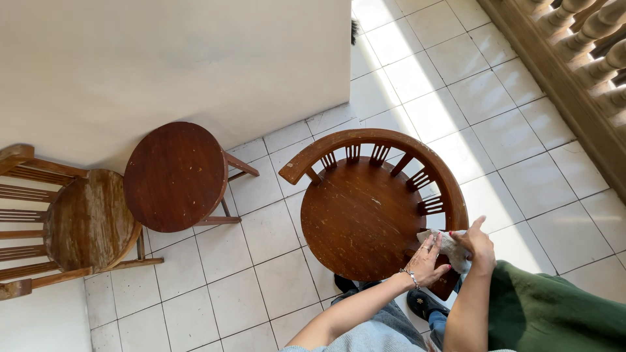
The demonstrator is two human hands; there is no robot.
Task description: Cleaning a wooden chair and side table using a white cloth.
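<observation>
Far left, a worn wooden chair [85, 225] with a pale, scuffed seat stands against the cream wall [169, 58]. Just beside it, a small round dark-brown table [175, 176]. Centre, a round-backed wooden armchair [362, 208] sits on the white floor tiles [261, 274], its curved rail with short spindles opening toward the wall. At the chair's near right rim, the left hand [427, 261], bracelet at the wrist and rings on the fingers, lies flat with fingers together on the seat edge, touching a crumpled grey-white cloth [450, 244]. The right hand [479, 246] is clamped over the same cloth from the right, thumb raised; how much of the cloth it grips is probably hidden beneath the palm. Far right, a wooden balustrade [587, 39] in sunlight.
</observation>
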